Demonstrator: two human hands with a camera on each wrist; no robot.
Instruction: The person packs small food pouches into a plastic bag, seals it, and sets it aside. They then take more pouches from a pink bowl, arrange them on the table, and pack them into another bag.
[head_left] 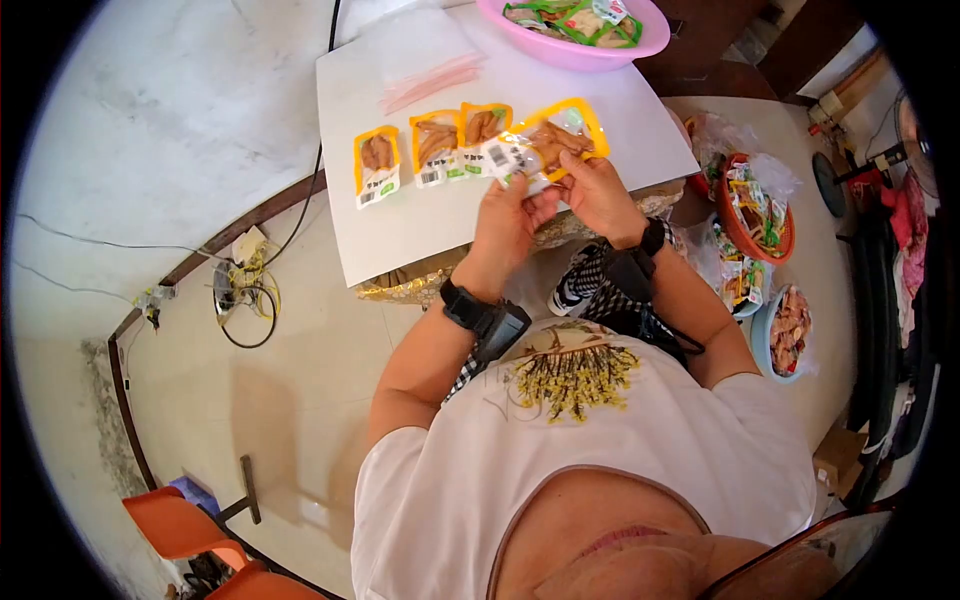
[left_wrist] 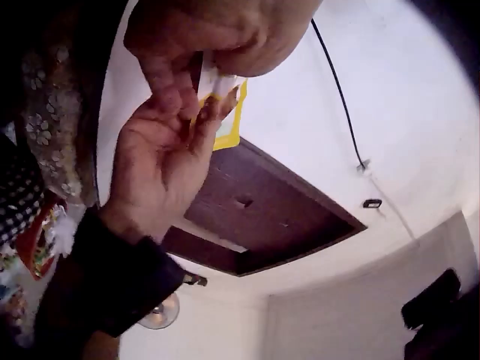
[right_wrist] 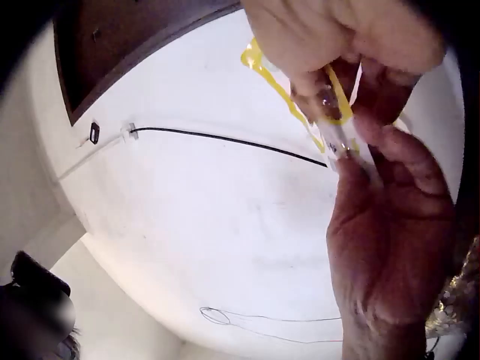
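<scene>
Pack (head_left: 555, 142), yellow-edged, is held tilted over the bench (head_left: 365, 235), toward its right side; left hand (head_left: 508, 222) pinches the pack's lower edge, right hand (head_left: 603, 200) grips its near right corner, thumb on top; three similar packs (head_left: 436, 145) lie mid-bench, clear bags (head_left: 425, 65) behind them; pink basin (head_left: 575, 55) sits at the bench's far edge; red basket (head_left: 787, 240) stands right of the bench

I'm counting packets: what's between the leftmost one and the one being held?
Two more yellow-edged packets on the white tabletop, in the head view.
</scene>
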